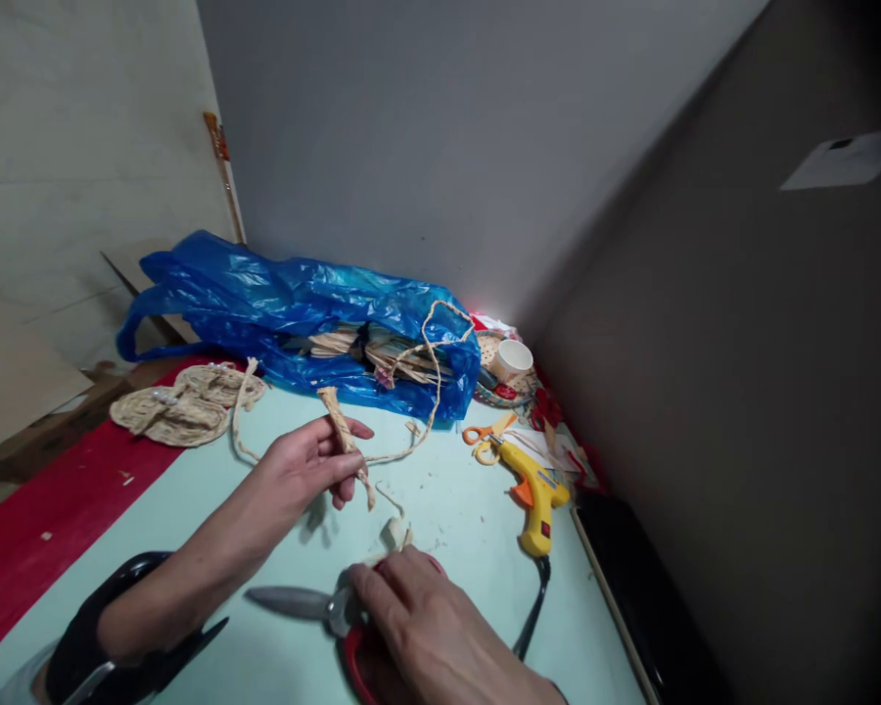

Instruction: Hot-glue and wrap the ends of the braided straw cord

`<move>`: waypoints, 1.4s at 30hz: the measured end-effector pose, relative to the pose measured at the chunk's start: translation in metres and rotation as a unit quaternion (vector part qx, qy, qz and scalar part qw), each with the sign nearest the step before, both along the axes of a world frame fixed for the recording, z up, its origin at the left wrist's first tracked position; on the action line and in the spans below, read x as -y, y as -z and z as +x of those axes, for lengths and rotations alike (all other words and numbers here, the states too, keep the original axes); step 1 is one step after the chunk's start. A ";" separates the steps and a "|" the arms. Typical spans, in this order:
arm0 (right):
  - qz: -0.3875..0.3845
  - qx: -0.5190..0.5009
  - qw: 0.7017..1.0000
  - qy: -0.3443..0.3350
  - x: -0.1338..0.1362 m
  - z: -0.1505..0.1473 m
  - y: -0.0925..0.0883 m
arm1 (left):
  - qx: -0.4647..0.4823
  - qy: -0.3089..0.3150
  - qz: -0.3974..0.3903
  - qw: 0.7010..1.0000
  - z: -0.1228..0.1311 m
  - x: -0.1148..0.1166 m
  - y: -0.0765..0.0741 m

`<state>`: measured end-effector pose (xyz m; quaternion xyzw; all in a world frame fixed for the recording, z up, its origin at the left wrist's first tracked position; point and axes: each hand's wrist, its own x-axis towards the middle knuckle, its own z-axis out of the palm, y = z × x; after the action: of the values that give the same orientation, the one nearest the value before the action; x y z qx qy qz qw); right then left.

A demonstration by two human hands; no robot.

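My left hand (323, 460) pinches a short, thick piece of twisted straw cord (342, 421), its frayed upper end pointing up. A long thin braided cord (418, 441) runs behind this hand and loops up over the blue bag. Low in the view, my right hand (430, 617) is closed over the red handles of a pair of scissors (294, 602), whose blades point left above the table. A small whitish lump (394, 534) and a strand of straw lie just beyond the right hand. Part of the scissor handles is hidden under my fingers.
A blue plastic bag (264, 294) holding straw bundles lies against the wall. Woven straw soles with pearls (168, 411) rest at the left. To the right are a yellow glue gun (533, 490) with its cable, orange scissors (488, 433) and a paper cup (515, 360).
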<state>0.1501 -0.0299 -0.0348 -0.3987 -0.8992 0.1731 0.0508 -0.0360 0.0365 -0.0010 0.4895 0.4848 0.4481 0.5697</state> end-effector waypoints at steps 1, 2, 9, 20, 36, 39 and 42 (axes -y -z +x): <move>0.021 -0.004 1.000 -0.015 0.001 -0.001 0.003 | -0.006 0.004 -0.001 1.000 0.000 0.000 0.000; 0.047 -0.008 0.998 -0.028 0.001 -0.002 0.005 | -0.012 0.006 -0.003 1.000 0.000 0.000 -0.001; 0.140 -0.055 0.988 -0.046 -0.002 -0.003 0.012 | -0.021 0.039 -0.014 0.999 0.001 0.003 -0.003; -0.261 -0.461 0.824 0.201 -0.010 0.009 -0.023 | 0.017 0.046 -0.037 0.998 0.021 0.021 0.005; -0.220 -0.396 0.876 0.165 -0.009 0.005 -0.010 | -0.122 0.048 0.006 0.991 0.018 0.029 0.012; -0.200 -0.407 0.878 0.150 -0.008 0.004 -0.008 | -0.169 0.026 0.051 0.984 0.022 0.029 0.016; -0.227 -0.423 0.864 0.151 -0.008 0.006 -0.007 | -0.215 0.011 0.098 0.972 0.025 0.030 0.021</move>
<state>0.1560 -0.0216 -0.0276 -0.4190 -0.6561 0.5144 0.3596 -0.0114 0.0068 -0.0225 0.6333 0.5445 0.3711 0.4059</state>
